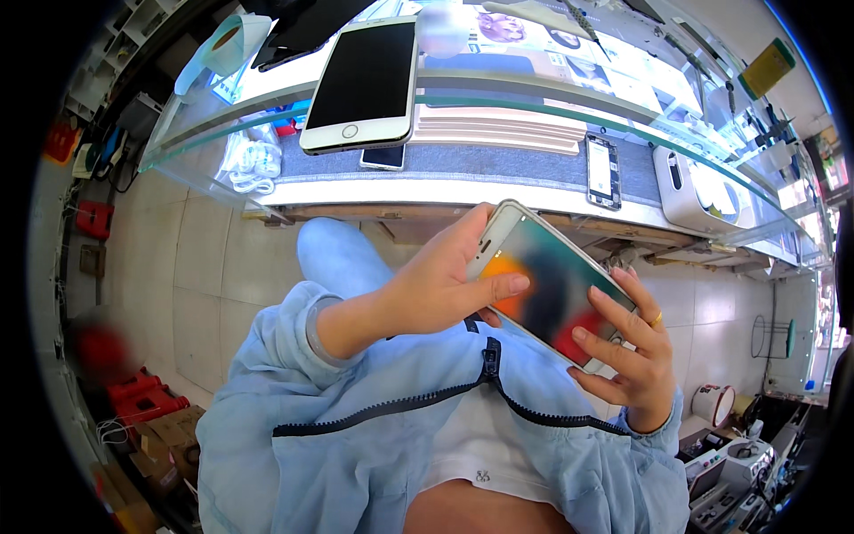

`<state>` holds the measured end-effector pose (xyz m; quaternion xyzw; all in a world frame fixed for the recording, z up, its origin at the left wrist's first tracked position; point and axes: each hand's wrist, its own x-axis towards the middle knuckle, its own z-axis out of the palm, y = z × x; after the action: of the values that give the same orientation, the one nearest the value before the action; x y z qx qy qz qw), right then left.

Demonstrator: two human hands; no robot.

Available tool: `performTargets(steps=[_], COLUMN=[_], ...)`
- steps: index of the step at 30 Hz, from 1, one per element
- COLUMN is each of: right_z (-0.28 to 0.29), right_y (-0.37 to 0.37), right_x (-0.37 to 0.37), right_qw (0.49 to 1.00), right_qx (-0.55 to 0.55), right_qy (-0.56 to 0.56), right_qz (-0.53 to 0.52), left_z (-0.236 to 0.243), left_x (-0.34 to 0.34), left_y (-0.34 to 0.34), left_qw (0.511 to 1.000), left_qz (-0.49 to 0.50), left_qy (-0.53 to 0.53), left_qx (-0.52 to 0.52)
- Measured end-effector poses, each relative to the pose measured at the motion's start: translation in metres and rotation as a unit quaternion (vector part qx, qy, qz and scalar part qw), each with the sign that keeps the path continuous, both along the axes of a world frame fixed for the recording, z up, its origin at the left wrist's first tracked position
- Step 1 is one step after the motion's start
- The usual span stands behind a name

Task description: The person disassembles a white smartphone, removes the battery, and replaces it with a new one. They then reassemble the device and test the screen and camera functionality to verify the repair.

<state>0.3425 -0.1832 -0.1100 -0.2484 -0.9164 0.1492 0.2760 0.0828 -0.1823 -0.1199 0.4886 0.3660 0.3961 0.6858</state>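
A white-framed smartphone [551,298] is held up at a slant in front of my body, its glossy screen showing coloured reflections or a blurred picture. My left hand [440,280] grips its upper left end, the thumb lying across the glass near the earpiece. At the other end, my right hand [636,347] has its fingers spread across the phone's width, some tips on the screen and others by the edges. A ring is on one finger. Beyond the hands, a larger white phone [363,84] with a dark screen and a round home button lies on the glass counter.
Under the counter's glass edge [623,111] sit a small phone [604,169], a white bin-like container [694,191] and bagged white cables [253,160]. A paper roll [227,44] stands at the far left. Red cases [138,396] and cardboard boxes [169,445] are on the floor.
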Motion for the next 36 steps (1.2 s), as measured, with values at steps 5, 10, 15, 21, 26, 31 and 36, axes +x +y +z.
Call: performTargets(steps=[5, 10, 15, 21, 26, 31, 36], right_z=[0.004, -0.002, -0.019, -0.038, -0.046, -0.06, -0.075], right_y=[0.001, 0.007, 0.015, 0.019, 0.031, 0.041, 0.05], right_x=[-0.002, -0.006, -0.024, -0.021, -0.026, -0.028, -0.026], right_qw=[0.999, 0.999, 0.964, 0.873, 0.854, 0.8, 0.781], right_qx=[-0.035, -0.001, -0.132, -0.327, -0.367, -0.456, -0.498], right_qy=[-0.026, -0.047, 0.209, 0.296, 0.301, 0.319, 0.32], right_qz=[0.024, 0.025, -0.099, -0.206, -0.213, -0.223, -0.199], left_z=[-0.006, -0.017, -0.031, -0.037, -0.062, -0.067, -0.086], left_x=[-0.002, -0.003, 0.002, 0.006, -0.007, 0.006, 0.007], left_y=[-0.005, -0.005, 0.001, 0.002, 0.024, 0.032, 0.038], left_qw=[1.0, 0.999, 0.996, 0.995, 0.997, 0.988, 0.98], left_qz=[0.003, 0.021, 0.069, 0.089, 0.028, 0.084, 0.115], left_qy=[-0.022, -0.041, 0.031, -0.011, 0.002, -0.116, -0.139], left_qx=[-0.013, 0.014, 0.048, 0.032, 0.077, -0.048, -0.079])
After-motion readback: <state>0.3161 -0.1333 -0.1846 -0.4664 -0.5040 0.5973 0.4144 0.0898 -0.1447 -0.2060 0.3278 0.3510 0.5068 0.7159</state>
